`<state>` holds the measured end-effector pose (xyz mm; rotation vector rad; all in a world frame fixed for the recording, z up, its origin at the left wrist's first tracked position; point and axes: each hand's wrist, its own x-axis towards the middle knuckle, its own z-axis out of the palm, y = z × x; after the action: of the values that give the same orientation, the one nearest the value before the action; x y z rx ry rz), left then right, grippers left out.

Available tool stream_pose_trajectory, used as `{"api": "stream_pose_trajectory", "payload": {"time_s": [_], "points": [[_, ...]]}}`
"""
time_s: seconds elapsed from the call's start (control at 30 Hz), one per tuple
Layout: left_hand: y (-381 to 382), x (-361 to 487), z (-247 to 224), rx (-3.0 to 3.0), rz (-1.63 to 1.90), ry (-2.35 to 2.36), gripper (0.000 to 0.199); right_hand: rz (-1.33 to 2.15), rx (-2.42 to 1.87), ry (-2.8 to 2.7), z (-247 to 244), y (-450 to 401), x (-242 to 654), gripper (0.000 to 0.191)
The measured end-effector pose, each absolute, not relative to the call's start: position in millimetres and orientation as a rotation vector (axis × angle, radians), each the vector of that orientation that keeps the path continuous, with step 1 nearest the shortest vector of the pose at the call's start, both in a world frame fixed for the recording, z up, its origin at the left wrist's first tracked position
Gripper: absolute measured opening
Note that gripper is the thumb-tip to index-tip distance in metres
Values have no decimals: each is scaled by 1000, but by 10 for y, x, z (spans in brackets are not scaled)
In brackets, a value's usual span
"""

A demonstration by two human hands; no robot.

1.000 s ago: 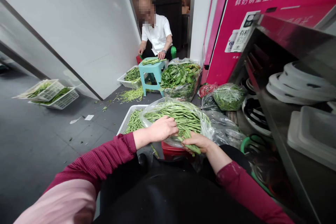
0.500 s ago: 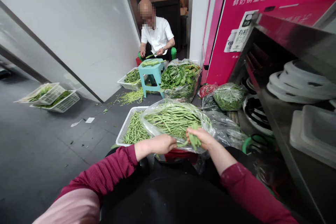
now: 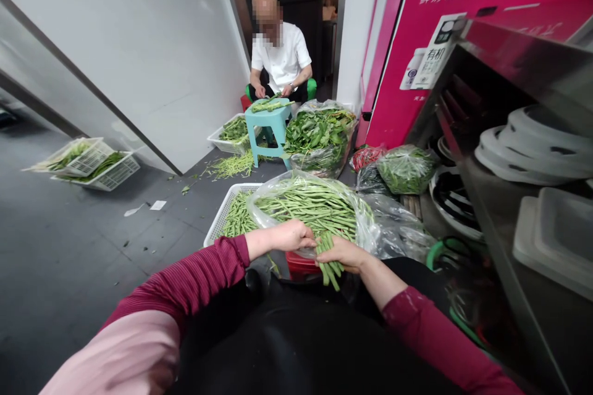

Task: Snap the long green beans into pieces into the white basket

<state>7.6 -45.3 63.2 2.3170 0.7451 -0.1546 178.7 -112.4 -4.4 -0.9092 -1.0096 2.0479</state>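
Observation:
In my right hand [image 3: 346,253] is a small bunch of long green beans [image 3: 330,271], its fingers wrapped round them and the lower ends pointing down toward my lap. My left hand [image 3: 293,236] is closed in a pinch right beside the upper ends of that bunch; what lies between its fingertips is hidden. Just beyond both hands, a clear plastic bag [image 3: 263,195] lies open, full of whole long beans [image 3: 319,200]. Left of it, a white basket [image 3: 221,213] holds shorter bean pieces [image 3: 237,215]. A red container [image 3: 302,265] shows under the bag's near edge.
Across from me sits a person in a white shirt [image 3: 282,55], hands at a light-blue stool [image 3: 272,117] with green stalks on it. Nearby is a bag of leafy greens [image 3: 319,133]. White baskets [image 3: 118,173] stand at left; a metal shelf [image 3: 491,197] borders the right.
My right hand has lowered and moved left with the bunch, which now points down toward me. My left hand has risen slightly to the bunch's upper ends. The co-worker's hands have lowered toward the stool.

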Motion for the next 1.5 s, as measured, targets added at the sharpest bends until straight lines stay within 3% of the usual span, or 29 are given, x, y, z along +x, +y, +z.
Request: {"api": "stream_pose_trajectory", "payload": {"time_s": [0.13,0.33,0.43,0.57,0.67,0.77,0.87,0.97,1.1,1.3,1.5], "points": [[-429,106,636,2109,-250,791,32,1791,-1030,-1188,-30,-1064,1816,26],[-409,204,597,2270,-215,788,25,1567,-1215,-1495,-112,-1020,1874,21],[-449,215,601,1993,-103,737,26,1416,-1199,-1539,-89,-1042,1881,23],[-566,279,612,1461,125,827,32,973,-1191,-1612,-12,-1006,1922,17],[-463,344,576,1522,179,934,30,717,-1346,-1387,-9,-915,2012,15],[-158,327,443,1810,163,1245,24,948,-1334,-847,-40,-829,2125,20],[49,250,190,1953,-91,1582,29,1358,-1074,-440,-66,-789,2187,26],[-13,213,-119,1913,-191,1745,16,1533,-971,-309,-82,-784,2163,28],[-210,201,-398,1852,-131,1875,26,1684,-983,-272,-137,-779,2064,25],[-452,160,-308,1864,68,1859,33,1646,-1122,-396,-307,-761,1900,19],[-993,309,-30,1820,338,1355,28,1849,-1081,-518,-265,-800,1741,20]]}}
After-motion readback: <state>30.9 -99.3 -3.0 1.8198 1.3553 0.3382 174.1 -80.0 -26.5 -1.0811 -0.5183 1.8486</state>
